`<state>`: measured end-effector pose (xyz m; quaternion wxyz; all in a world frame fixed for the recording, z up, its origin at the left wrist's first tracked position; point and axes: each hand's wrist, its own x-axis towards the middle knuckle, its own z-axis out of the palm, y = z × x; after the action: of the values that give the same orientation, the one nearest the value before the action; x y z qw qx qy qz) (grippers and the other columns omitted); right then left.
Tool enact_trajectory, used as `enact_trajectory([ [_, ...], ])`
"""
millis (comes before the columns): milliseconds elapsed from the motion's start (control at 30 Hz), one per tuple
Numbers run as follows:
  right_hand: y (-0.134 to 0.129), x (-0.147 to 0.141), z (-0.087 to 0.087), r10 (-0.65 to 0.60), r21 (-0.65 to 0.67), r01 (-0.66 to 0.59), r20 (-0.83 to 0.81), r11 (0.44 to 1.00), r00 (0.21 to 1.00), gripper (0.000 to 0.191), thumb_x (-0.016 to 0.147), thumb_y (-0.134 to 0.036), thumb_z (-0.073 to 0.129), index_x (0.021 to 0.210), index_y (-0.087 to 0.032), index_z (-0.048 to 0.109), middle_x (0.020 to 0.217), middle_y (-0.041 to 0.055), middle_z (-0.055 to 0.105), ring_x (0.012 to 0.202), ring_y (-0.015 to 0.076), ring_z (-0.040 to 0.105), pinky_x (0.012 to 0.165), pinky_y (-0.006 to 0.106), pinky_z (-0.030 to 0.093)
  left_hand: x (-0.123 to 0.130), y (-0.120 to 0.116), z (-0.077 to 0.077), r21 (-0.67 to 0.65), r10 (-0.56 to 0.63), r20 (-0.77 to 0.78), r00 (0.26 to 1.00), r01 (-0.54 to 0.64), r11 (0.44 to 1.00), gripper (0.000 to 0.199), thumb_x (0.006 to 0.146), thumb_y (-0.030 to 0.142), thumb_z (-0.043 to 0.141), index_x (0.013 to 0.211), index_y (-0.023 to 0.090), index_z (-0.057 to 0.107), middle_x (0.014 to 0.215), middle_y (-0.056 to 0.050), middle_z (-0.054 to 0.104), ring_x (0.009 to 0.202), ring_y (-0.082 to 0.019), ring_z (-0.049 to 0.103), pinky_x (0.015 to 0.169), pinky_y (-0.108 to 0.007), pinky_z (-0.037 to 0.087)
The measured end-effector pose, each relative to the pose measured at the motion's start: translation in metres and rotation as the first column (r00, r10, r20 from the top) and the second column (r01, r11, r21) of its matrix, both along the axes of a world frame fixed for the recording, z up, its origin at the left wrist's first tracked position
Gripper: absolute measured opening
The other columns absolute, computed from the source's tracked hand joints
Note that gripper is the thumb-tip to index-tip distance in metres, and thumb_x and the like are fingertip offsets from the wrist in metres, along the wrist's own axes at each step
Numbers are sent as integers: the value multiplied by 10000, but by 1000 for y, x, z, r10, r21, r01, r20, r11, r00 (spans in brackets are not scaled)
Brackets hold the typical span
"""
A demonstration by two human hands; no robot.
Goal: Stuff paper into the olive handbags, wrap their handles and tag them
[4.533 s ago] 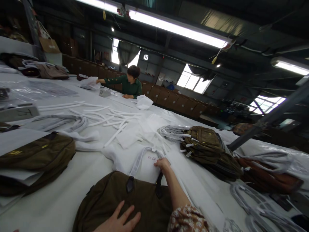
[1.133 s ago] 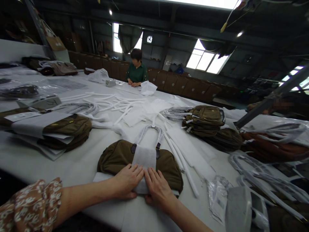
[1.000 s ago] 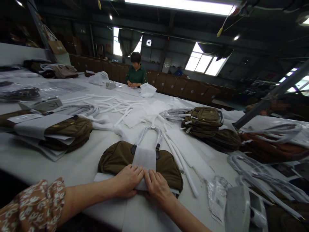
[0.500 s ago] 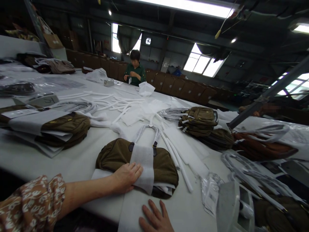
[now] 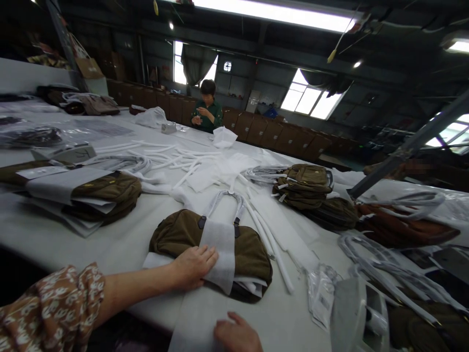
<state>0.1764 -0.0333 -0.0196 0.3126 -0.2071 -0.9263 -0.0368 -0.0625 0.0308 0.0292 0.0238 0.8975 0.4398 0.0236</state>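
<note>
An olive-brown handbag (image 5: 176,232) with wrapped handles (image 5: 224,195) lies before me. A thin white foam sheet (image 5: 219,239) crosses its middle, and the same white strip runs down to the bottom edge of the view. My left hand (image 5: 194,268) lies flat over the bag's front and the sheet's left side, fingers stretched out, palm down. Low in the view, my right hand (image 5: 238,335) has its fingers curled at the right edge of the strip's lower part. Its wrist is cut off by the frame. White paper stuffing (image 5: 252,284) shows at the bag's lower right.
Wrapped bags (image 5: 102,195) lie at left, more olive bags (image 5: 308,186) at right. White foam tubes (image 5: 179,159) are scattered behind the handbag. A grey tape dispenser (image 5: 346,313) and plastic-packed tags (image 5: 322,293) are at lower right. Across the table stands a person (image 5: 208,115); a slanted post (image 5: 388,164) rises at right.
My right hand's spread fingers have curled in, and the hand has moved slightly down. The strip's lower end has shifted left. My left hand stays on the bag.
</note>
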Motion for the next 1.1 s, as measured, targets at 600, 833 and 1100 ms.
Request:
enact_trajectory([
  [600,75,7,41,-209,75,197,220,978,953,516,823,-167,519,1337,-187,476,1337,132,546,1193,258,507,1004,432,351,3,-16,-4,47,54,30,998,-56,997,783,776,349,656,1422,125,275,1471,-178,370,1281,-379,399,1010,-492,394],
  [833,34,34,30,108,183,-197,410,963,906,519,848,-319,598,1349,-298,463,1401,93,492,1318,278,389,1117,482,201,5,-13,-10,81,65,-1,998,-64,995,648,845,299,553,1413,117,299,1464,-174,387,1282,-365,415,980,-484,417],
  [1100,42,8,34,212,76,-232,210,970,954,173,934,-230,458,971,-244,627,1276,56,613,1275,210,459,1022,368,366,5,-14,-13,134,58,0,998,-58,989,589,874,287,492,1407,114,309,1452,-174,405,1271,-355,431,958,-477,427],
])
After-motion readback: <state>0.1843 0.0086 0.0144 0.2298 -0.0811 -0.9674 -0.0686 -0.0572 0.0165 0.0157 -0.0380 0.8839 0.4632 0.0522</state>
